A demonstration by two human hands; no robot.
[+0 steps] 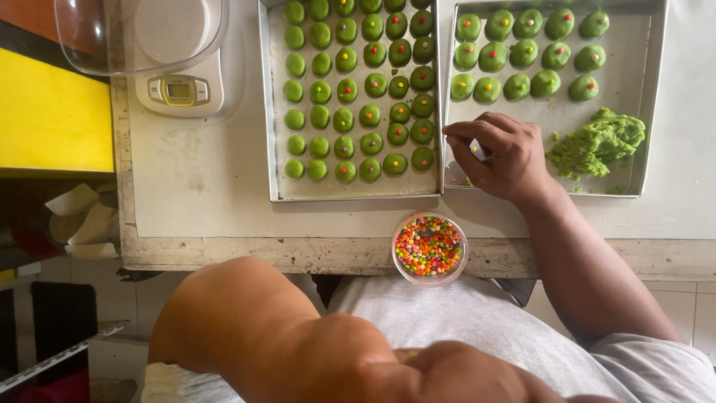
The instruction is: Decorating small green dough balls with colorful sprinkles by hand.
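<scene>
Over right tray (647, 89), right hand (501, 155) hovering at bare bottom-left corner, fingers curled, pinching something small and pale, can't tell what. Green dough lump (595, 140) sitting just beside it, three rows of candy-topped green dough balls (522, 54) lying above. Left tray (272, 112) packed with same balls. Bowl of coloured candies (429, 246) resting at table edge. Left hand (455, 373) lying down in lap, grip unclear. Kitchen scale (179, 89) sitting far left.
</scene>
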